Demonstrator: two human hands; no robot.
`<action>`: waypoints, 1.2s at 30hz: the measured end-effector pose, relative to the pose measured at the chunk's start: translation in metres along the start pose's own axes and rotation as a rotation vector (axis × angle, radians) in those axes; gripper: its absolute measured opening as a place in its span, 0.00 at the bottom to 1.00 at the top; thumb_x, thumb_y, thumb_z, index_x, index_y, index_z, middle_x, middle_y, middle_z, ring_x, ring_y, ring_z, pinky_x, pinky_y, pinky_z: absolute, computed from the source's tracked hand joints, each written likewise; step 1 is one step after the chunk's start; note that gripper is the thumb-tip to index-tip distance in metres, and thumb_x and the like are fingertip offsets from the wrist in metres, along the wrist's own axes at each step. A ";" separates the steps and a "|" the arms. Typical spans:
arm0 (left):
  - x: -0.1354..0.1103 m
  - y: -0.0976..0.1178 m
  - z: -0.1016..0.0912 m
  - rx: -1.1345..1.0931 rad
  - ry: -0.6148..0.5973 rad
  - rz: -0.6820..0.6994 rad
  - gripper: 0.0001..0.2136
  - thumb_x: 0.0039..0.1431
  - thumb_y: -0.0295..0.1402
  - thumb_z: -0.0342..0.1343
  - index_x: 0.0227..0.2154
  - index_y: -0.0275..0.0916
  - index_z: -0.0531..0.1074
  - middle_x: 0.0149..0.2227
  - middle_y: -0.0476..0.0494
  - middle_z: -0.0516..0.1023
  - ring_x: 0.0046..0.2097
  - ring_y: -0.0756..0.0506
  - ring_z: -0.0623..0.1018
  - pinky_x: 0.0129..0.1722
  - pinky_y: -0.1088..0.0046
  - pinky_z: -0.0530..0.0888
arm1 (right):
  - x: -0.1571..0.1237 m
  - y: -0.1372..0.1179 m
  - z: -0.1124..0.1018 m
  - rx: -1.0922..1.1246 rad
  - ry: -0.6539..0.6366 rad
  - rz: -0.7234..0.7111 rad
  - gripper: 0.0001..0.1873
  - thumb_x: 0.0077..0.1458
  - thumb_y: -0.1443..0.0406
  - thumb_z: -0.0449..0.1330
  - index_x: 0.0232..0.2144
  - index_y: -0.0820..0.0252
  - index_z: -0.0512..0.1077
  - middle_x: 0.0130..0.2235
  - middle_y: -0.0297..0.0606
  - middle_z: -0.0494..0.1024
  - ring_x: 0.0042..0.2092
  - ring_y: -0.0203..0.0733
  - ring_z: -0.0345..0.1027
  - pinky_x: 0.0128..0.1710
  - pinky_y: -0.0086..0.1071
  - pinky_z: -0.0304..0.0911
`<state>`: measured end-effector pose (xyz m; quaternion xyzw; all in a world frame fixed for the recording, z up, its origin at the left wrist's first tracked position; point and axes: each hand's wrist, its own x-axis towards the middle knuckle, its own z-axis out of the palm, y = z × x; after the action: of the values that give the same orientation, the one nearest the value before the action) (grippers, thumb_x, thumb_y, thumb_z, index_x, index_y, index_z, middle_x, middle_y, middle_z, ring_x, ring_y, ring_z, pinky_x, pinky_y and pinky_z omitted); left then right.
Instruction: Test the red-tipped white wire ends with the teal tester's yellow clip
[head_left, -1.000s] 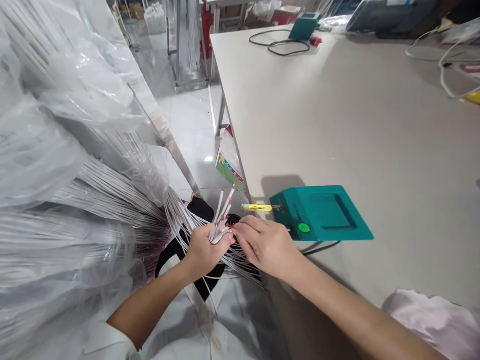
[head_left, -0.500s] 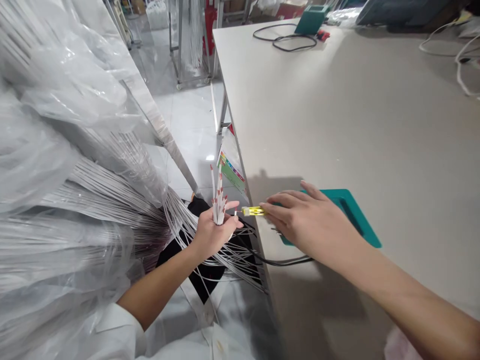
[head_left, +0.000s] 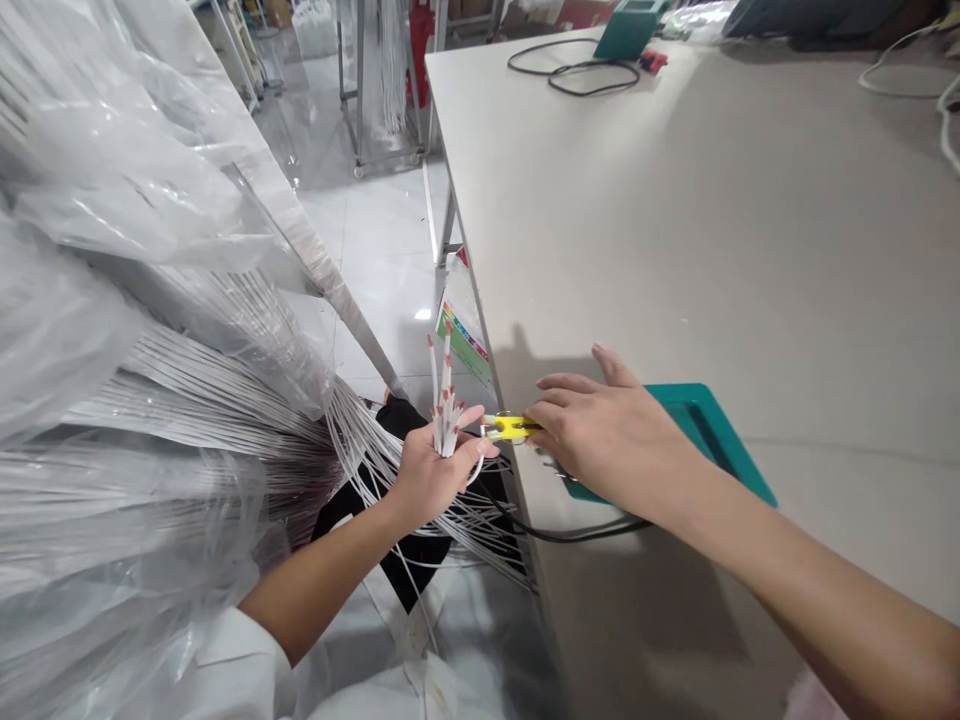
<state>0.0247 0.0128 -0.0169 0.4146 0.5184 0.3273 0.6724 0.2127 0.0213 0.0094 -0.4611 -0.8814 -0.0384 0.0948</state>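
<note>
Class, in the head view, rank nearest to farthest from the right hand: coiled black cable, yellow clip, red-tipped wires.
1. Yellow clip: touching the right hand.
2. Red-tipped wires: in the left hand.
3. Coiled black cable: far across the table.

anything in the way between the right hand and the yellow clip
Nothing visible stands in the way: the right hand has its fingers on the yellow clip. The clip's other end is beside the left hand, which holds a bunch of white wires.

The white wires, yellow clip and teal box look plastic, the wrapping glossy film, the tabletop smooth
</note>
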 end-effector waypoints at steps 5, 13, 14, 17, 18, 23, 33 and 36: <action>0.003 -0.007 0.002 0.104 0.055 0.093 0.17 0.46 0.29 0.59 0.43 0.36 0.75 0.27 0.46 0.80 0.29 0.49 0.76 0.35 0.72 0.72 | 0.000 -0.002 -0.004 -0.059 -0.037 0.008 0.12 0.54 0.68 0.52 0.20 0.56 0.69 0.25 0.39 0.75 0.38 0.50 0.69 0.53 0.61 0.44; 0.004 -0.007 -0.002 0.268 0.022 0.176 0.16 0.46 0.28 0.59 0.41 0.38 0.76 0.31 0.46 0.81 0.47 0.44 0.75 0.51 0.70 0.67 | 0.004 -0.009 -0.015 -0.100 -0.188 0.057 0.04 0.51 0.66 0.59 0.31 0.60 0.72 0.35 0.44 0.77 0.42 0.53 0.68 0.52 0.63 0.42; 0.004 -0.007 -0.002 0.278 0.031 0.181 0.16 0.46 0.29 0.59 0.41 0.38 0.76 0.32 0.46 0.81 0.46 0.44 0.76 0.51 0.70 0.67 | 0.003 -0.009 -0.014 -0.099 -0.179 0.060 0.08 0.50 0.65 0.60 0.35 0.60 0.72 0.36 0.44 0.77 0.43 0.54 0.68 0.52 0.64 0.41; 0.004 -0.008 -0.002 0.292 0.061 0.174 0.16 0.46 0.29 0.59 0.41 0.38 0.76 0.33 0.46 0.81 0.43 0.45 0.77 0.49 0.70 0.68 | -0.001 -0.009 -0.010 -0.107 -0.146 0.048 0.18 0.49 0.63 0.61 0.44 0.62 0.69 0.38 0.45 0.77 0.44 0.55 0.67 0.52 0.64 0.41; 0.003 -0.009 -0.002 0.293 0.069 0.165 0.16 0.46 0.29 0.59 0.41 0.38 0.76 0.32 0.46 0.81 0.41 0.45 0.77 0.48 0.70 0.69 | -0.002 -0.009 -0.008 -0.111 -0.137 0.043 0.20 0.49 0.62 0.62 0.45 0.63 0.68 0.38 0.46 0.77 0.44 0.55 0.67 0.51 0.65 0.41; -0.001 -0.004 -0.004 0.288 0.088 0.122 0.14 0.45 0.29 0.59 0.39 0.38 0.77 0.29 0.48 0.80 0.36 0.46 0.77 0.42 0.72 0.70 | -0.004 -0.009 -0.001 -0.109 -0.102 0.035 0.21 0.49 0.60 0.62 0.45 0.62 0.69 0.36 0.46 0.77 0.43 0.56 0.68 0.51 0.66 0.40; -0.020 0.003 -0.020 0.005 0.130 0.074 0.13 0.44 0.29 0.60 0.36 0.35 0.72 0.24 0.49 0.78 0.28 0.50 0.74 0.33 0.74 0.68 | -0.006 -0.038 -0.014 0.152 0.361 0.084 0.15 0.54 0.60 0.58 0.43 0.61 0.71 0.37 0.45 0.78 0.37 0.45 0.72 0.39 0.40 0.67; -0.028 0.006 -0.026 -0.037 0.088 0.091 0.06 0.46 0.31 0.58 0.28 0.35 0.71 0.24 0.47 0.77 0.23 0.52 0.70 0.27 0.75 0.65 | -0.003 -0.064 -0.006 0.477 0.431 0.175 0.10 0.54 0.68 0.56 0.40 0.58 0.72 0.37 0.42 0.77 0.37 0.40 0.72 0.36 0.32 0.69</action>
<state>-0.0076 -0.0028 -0.0024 0.4104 0.5222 0.3849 0.6409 0.1629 -0.0191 0.0163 -0.4814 -0.7823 0.0806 0.3870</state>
